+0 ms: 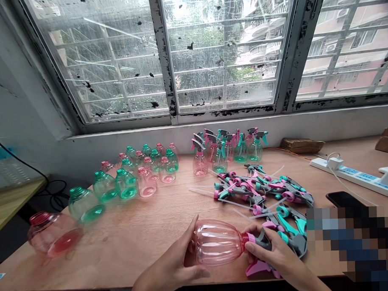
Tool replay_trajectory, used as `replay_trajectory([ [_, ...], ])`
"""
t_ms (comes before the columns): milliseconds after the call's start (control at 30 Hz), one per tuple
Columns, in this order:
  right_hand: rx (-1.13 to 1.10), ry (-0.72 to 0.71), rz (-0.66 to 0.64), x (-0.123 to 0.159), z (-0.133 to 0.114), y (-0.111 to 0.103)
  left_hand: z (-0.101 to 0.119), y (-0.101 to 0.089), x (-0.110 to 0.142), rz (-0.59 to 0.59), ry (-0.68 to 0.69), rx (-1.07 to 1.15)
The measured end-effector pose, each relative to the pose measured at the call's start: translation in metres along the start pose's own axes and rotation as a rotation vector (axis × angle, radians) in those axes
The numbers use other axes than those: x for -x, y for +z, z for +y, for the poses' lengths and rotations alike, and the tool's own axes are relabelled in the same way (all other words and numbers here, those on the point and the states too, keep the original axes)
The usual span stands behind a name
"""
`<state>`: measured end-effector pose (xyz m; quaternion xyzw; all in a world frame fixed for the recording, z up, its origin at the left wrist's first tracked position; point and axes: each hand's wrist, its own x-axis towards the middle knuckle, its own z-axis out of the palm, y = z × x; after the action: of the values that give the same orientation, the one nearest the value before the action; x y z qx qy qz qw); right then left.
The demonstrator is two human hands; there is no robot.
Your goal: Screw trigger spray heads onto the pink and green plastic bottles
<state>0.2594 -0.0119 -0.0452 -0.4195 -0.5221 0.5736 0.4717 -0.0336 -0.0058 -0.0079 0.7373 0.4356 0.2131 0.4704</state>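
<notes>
A clear pink spray bottle [218,242] lies on its side in the air above the table's front edge, its neck to the right. My left hand [175,258] is closed round the bottle's base, thumb and fingers on either side. At the neck, my right hand [270,249] pinches the pink collar [250,238] of a grey and pink trigger sprayer head. The collar sits on the bottle's neck; how tightly, I cannot tell. Just beyond my right hand is a pile of loose pink, green and grey sprayer heads [259,187] with thin white tubes.
Pink and green bottles without heads [127,184] stand at the left and back. Several bottles with sprayer heads [220,161] stand by the window wall. A white power strip [357,176], black phone [345,198] and brown block [302,145] lie to the right.
</notes>
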Motion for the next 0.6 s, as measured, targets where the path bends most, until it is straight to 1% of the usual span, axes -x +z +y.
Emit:
replay_trajectory([
  [133, -0.01, 0.004, 0.002, -0.001, 0.0023, -0.0005, 0.003, -0.0001, 0.0, -0.02, -0.001, 0.047],
  [600, -0.01, -0.006, 0.021, -0.0009, 0.0045, 0.0005, -0.0058, 0.0033, 0.001, 0.034, 0.094, -0.026],
])
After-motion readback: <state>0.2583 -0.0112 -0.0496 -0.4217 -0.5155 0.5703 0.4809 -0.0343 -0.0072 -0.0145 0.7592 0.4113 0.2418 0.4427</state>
